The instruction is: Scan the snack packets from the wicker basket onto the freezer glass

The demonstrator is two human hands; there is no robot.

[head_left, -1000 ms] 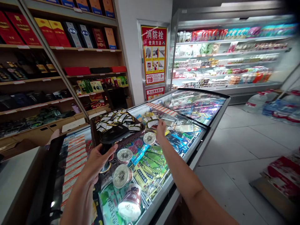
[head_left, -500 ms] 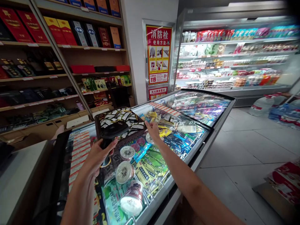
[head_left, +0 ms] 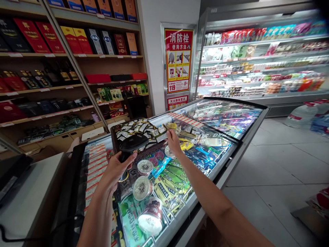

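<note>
My left hand [head_left: 115,173] grips the handle of a black handheld barcode scanner [head_left: 133,143], whose head lies over a brown woven basket [head_left: 146,154]. The basket rests on the freezer's glass lid and is heaped with small foil sachets [head_left: 133,128]. My right hand [head_left: 174,142] reaches across the lid to the basket's right end. Its thumb and fingers pinch a small sachet [head_left: 161,136], which appears lifted a little from the pile. The basket's left part is hidden behind the scanner.
The long glass-topped freezer [head_left: 226,116] holds packets and round tubs [head_left: 142,187]. Wooden shelves of boxed goods [head_left: 74,41] stand at left, and a lit refrigerated case [head_left: 259,65] at right. A white counter [head_left: 31,195] lies at lower left. Bottled water [head_left: 300,115] sits on the tiled floor.
My right hand has come closer to the basket, and its fingers have closed on a sachet. The whole view has swung a little, shifting the scene right in the frame.
</note>
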